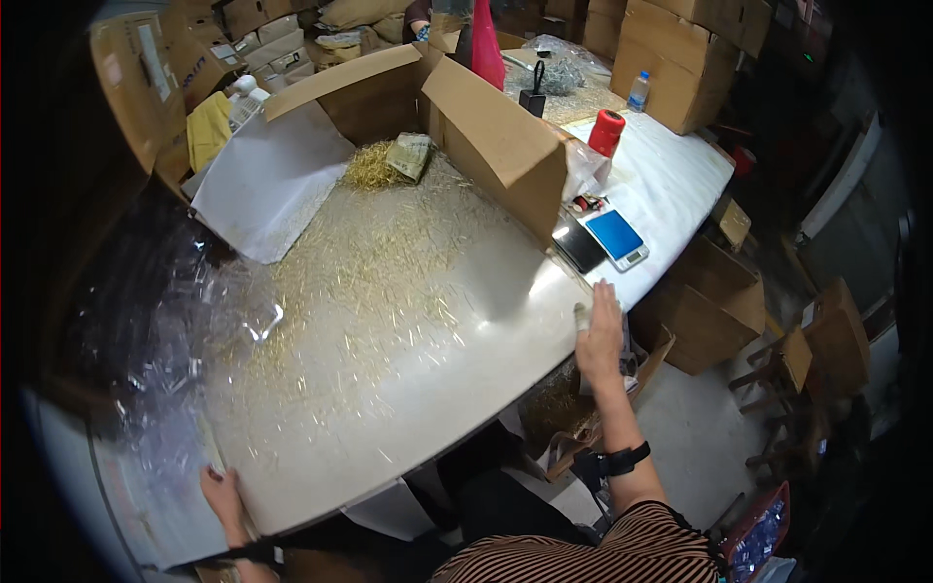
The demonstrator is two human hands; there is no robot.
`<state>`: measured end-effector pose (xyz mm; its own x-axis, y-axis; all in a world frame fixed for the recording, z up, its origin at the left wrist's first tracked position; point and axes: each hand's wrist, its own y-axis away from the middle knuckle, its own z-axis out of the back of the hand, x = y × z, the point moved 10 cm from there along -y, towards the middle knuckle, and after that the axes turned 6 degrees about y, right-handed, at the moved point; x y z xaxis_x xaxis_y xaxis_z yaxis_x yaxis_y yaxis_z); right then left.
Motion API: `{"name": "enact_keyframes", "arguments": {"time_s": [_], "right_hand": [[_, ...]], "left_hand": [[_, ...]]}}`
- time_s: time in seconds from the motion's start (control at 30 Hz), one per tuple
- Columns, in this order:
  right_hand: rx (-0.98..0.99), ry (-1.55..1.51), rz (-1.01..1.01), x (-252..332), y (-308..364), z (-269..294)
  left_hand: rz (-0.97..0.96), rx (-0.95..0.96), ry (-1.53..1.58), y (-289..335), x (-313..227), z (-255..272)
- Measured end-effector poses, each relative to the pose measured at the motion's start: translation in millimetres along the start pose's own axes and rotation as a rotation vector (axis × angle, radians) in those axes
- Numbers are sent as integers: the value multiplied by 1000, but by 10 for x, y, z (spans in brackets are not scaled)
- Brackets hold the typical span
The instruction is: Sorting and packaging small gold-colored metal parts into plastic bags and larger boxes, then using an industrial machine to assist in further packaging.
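A grey, smooth work surface (418,389) spreads before me, strewn with many thin gold-coloured pieces (379,262). At its far end they gather in a heap (369,170), with a small packet (409,157) lying against it. My left hand (224,496) is at the near left edge, its fingers curled in at the rim; what they hold, if anything, is too small to make out. On the right edge rests my right hand (600,340), fingers stretched out and together, holding nothing. Something pale covers its thumb tip.
Cardboard flaps (501,126) wall the far side. Clear plastic bags (165,330) lie to the left, below a white sheet (277,180). Beyond my right hand are a blue-topped scale (614,233), a black box (577,245), a red spool (606,133) and a bottle (639,91).
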<state>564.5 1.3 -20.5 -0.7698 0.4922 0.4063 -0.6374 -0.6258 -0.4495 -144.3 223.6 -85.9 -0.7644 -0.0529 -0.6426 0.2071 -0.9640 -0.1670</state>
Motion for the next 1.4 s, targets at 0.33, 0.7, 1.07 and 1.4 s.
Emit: {"name": "enact_keyframes", "arguments": {"time_s": [0.33,0.7,1.07,1.4], "right_hand": [[268,-17,374,1113,864,-634],[370,-62,308,1929,1134,-874],[446,15,368,3084,1352,-1345],[779,-146,965,3734,1678,-1538]], "left_hand": [[164,24,604,839,-704,190],[157,173,1147,2446,-1242,3],[465,357,1289,2793,-406,-318],[674,583,1292,3241,26,-763]]}}
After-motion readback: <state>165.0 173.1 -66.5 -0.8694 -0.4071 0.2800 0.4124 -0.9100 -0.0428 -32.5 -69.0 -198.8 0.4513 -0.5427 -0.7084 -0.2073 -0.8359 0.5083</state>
